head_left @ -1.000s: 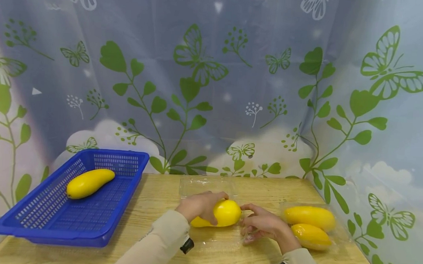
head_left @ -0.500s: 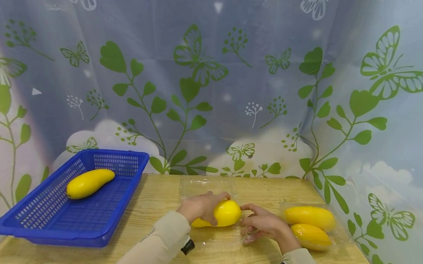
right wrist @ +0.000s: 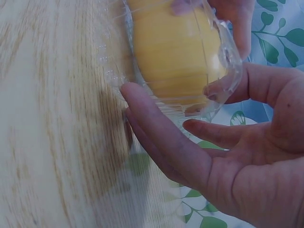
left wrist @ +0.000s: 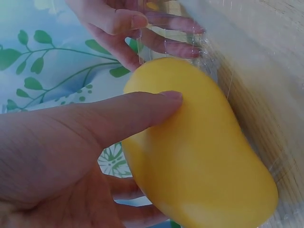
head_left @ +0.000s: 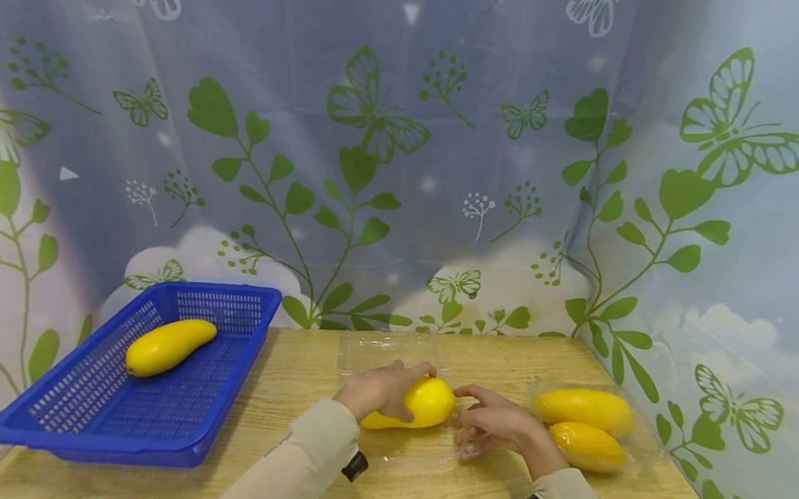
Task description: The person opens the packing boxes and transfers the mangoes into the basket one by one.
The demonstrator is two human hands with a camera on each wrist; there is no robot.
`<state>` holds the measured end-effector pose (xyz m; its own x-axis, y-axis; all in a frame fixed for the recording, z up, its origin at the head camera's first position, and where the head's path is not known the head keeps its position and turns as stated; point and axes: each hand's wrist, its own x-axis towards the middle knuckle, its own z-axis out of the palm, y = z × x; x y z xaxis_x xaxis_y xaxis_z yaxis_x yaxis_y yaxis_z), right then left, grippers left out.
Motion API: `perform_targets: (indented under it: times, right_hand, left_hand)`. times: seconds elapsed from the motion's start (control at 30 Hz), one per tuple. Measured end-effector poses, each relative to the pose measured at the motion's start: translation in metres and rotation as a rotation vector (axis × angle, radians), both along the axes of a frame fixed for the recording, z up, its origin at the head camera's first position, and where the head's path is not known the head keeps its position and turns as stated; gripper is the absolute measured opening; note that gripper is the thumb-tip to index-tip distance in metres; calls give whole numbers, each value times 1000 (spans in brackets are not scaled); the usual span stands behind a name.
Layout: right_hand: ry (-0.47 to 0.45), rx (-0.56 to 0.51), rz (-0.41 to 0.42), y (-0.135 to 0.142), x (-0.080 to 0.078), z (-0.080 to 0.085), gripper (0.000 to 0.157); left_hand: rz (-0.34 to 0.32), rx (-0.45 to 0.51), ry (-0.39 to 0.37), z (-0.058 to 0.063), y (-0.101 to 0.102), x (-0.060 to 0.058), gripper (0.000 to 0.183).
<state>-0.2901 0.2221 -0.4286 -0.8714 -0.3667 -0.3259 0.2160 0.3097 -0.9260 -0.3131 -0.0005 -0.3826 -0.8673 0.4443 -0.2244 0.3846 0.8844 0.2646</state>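
My left hand [head_left: 382, 391] grips a smooth yellow mango [left wrist: 199, 142], thumb across its top and fingers along its far side. The mango sits in an open clear plastic clamshell box [right wrist: 114, 61], whose lid [head_left: 392, 349] lies folded back toward the wall. At the box's right end, my right hand [head_left: 494, 426] holds the thin plastic wall, with digits on either side of it. In the right wrist view, the mango's rounded end shows through the plastic close to those fingertips [right wrist: 130, 90].
On the left, a blue mesh basket [head_left: 229, 404] holds one yellow mango [head_left: 168, 347]. To the right lie two more mangoes [head_left: 586, 412] in clear packaging. A wooden table [head_left: 308, 359] bears everything, and a patterned curtain [head_left: 401, 226] stands behind and beside it.
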Motion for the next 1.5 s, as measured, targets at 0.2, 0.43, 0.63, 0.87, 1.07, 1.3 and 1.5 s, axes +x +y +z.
perform_targets:
  times: [0.2,0.43,0.63,0.87,1.07,1.3,1.5]
  right_hand:
    - [-2,3,-13,0,0,0,66]
    - [-4,5,-26,0,-2,-1,65]
    - [-2,1,-11,1,-3,-1,66]
    - [-6,-11,5,1,-3,-1,69]
    - [-6,-16,4,1,-4,-2,70]
    - [-4,-11,-1,1,-3,-2,70]
    - [1,-2,-2,1,-3,-2,70]
  left_hand:
    - [12,10,-3,3,-3,-1,71]
    - [-3,22,-4,7,-9,-1,72]
    - [-28,56,4,11,-18,1,74]
    - [-40,67,6,14,-23,0,76]
    - [-42,65,11,15,-24,0,75]
    - [-43,73,8,21,-27,2,75]
    - [-48,105,11,25,-30,4,74]
